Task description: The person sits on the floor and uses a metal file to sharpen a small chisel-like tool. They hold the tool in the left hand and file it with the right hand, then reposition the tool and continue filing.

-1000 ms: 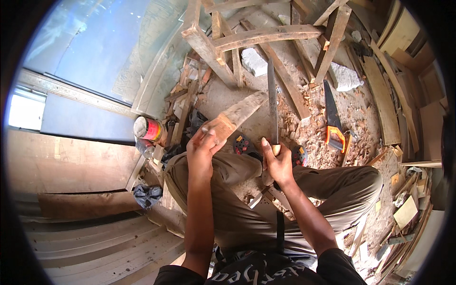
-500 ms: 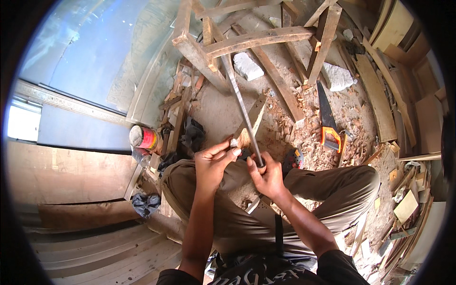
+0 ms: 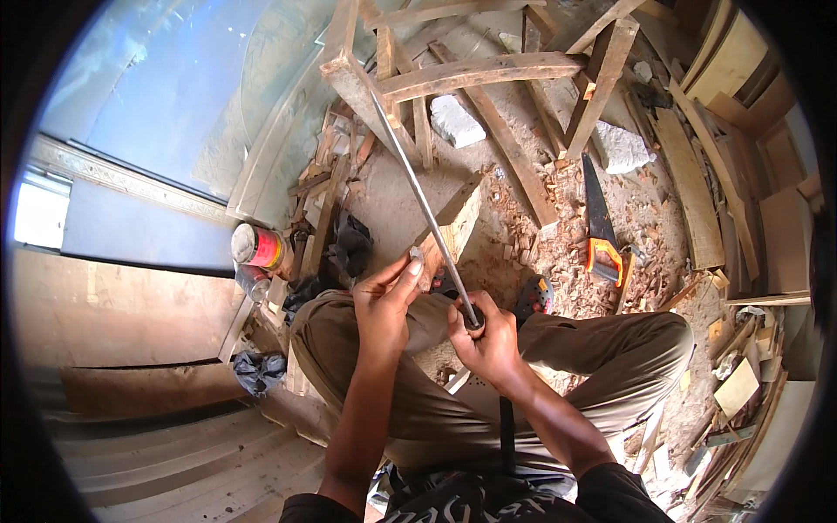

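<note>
My right hand (image 3: 488, 340) is closed around the short handle of a long, narrow, file-like metal tool (image 3: 417, 190). The grey shaft slants away to the far left, and its far end overlaps the wooden frame's left leg in the picture. Between the thumb and fingers of my left hand (image 3: 384, 301) is a small pale lump (image 3: 416, 254), too small to identify. Just beyond those fingers a piece of wood (image 3: 459, 222) with a pale cut face stands at a slant; whether the left fingers also touch it cannot be made out.
A wooden frame (image 3: 488, 74) stands ahead, with white blocks (image 3: 455, 122) beneath and beside it. A handsaw (image 3: 600, 222) with an orange-black handle lies on wood chips at the right. Cans (image 3: 257, 247) and black plastic (image 3: 350, 246) are at the left. Planks (image 3: 689, 187) line the right side.
The tool's far end has swung left, and its shaft slants more. My left hand has shifted slightly left with the pale lump, exposing more of the wood piece.
</note>
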`<state>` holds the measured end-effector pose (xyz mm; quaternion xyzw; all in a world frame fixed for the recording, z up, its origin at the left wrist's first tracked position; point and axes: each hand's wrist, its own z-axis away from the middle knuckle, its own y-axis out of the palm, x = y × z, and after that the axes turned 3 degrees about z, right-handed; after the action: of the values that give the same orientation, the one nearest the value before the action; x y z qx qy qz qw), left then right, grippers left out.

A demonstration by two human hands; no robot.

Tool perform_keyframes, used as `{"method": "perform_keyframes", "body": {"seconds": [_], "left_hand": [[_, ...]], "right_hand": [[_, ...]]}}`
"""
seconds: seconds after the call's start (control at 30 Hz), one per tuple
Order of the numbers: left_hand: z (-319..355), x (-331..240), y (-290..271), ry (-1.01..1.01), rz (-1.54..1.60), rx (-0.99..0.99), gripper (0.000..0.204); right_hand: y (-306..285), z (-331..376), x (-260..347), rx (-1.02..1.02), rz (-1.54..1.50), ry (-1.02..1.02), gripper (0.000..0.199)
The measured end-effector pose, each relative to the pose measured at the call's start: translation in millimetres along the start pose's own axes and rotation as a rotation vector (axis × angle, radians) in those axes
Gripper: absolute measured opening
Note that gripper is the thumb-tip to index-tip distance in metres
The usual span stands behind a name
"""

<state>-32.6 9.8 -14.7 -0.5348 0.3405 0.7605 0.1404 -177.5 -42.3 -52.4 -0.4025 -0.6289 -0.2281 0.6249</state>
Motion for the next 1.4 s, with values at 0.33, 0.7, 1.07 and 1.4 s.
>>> {"method": "perform_keyframes", "body": {"seconds": [0.33,0.7,1.07,1.4], "left_hand": [[-3.2,6.1,-8.9,0.034,0.011,-0.005,0.029],[-8.5,7.7,-20.5,-0.018,0.006,-0.078,0.033],[-11.5,6.9,-15.2,-0.027,0.007,-0.122,0.031],[-15.1,4.8,-18.7,0.015,0.078,-0.134,0.026]], "right_hand": [[-3.5,0.7,13.5,0.135,0.052,0.145,0.034],[-11.5,-4.1,9.4,0.187,0.079,0.21,0.031],[2.1,-3.6,-26.9,0.136,0.113,0.145,0.021],[-4.3,-7.6,21.3,0.095,-0.011,0.065,0.024]]}}
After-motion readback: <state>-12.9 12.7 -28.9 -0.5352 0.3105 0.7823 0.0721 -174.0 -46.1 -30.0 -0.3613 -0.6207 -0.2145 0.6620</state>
